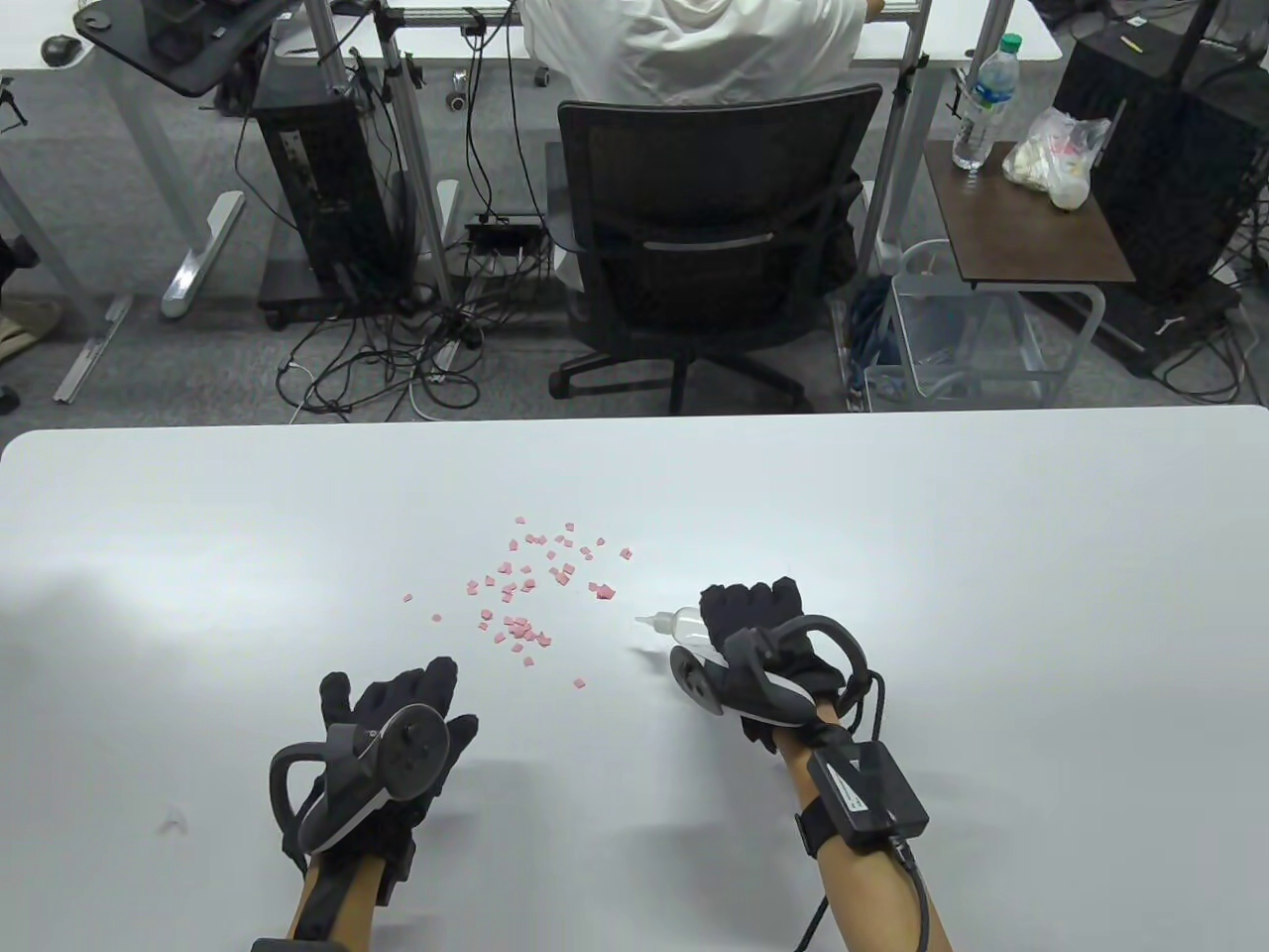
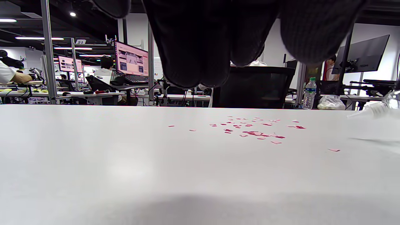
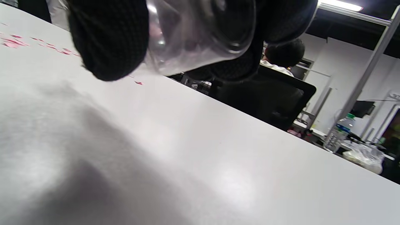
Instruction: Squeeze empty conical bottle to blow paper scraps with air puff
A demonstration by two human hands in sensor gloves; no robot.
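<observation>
Several small pink paper scraps [image 1: 530, 595] lie scattered on the white table [image 1: 991, 555] near its middle; they also show in the left wrist view [image 2: 253, 129]. My right hand [image 1: 758, 635] grips a clear conical bottle [image 1: 679, 625] held on its side above the table, its white nozzle pointing left toward the scraps. In the right wrist view the bottle's clear base [image 3: 200, 31] sits between my gloved fingers [image 3: 109, 40]. The nozzle shows at the right edge of the left wrist view [image 2: 375, 109]. My left hand [image 1: 406, 714] is flat over the table, holding nothing, just below and left of the scraps.
A black office chair [image 1: 714, 248] with a seated person stands beyond the table's far edge. A small side table [image 1: 1021, 218] with a water bottle [image 1: 986, 99] and a plastic bag is at the back right.
</observation>
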